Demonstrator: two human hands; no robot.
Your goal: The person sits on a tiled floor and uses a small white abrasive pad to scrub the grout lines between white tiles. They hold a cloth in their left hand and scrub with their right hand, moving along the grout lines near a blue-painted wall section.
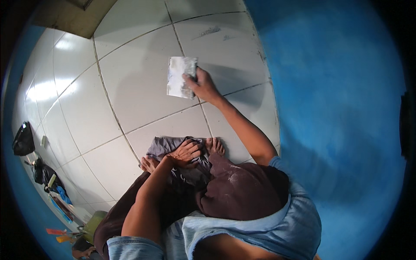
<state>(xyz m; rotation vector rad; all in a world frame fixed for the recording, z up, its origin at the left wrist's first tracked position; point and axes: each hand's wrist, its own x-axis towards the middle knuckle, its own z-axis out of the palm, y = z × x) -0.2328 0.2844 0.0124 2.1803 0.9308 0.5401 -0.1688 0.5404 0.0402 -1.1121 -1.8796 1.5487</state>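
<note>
My right hand is closed on the right edge of a small white square plate. Its thumb lies across the top face and the other fingers are hidden behind it. Grey, rough smears run along the plate's right side and lower edge. My arm holds it out over the tiled floor. Near my feet, my left hand rests on a crumpled grey cloth, its fingers laid out and slightly bent. The cloth hangs between my bare feet and dark trousers.
White tiles with dark joints make up the floor. A blue wall rises close on my right. Dark scuffs mark a far tile. Black bags, a green container and other small items stand along the left side.
</note>
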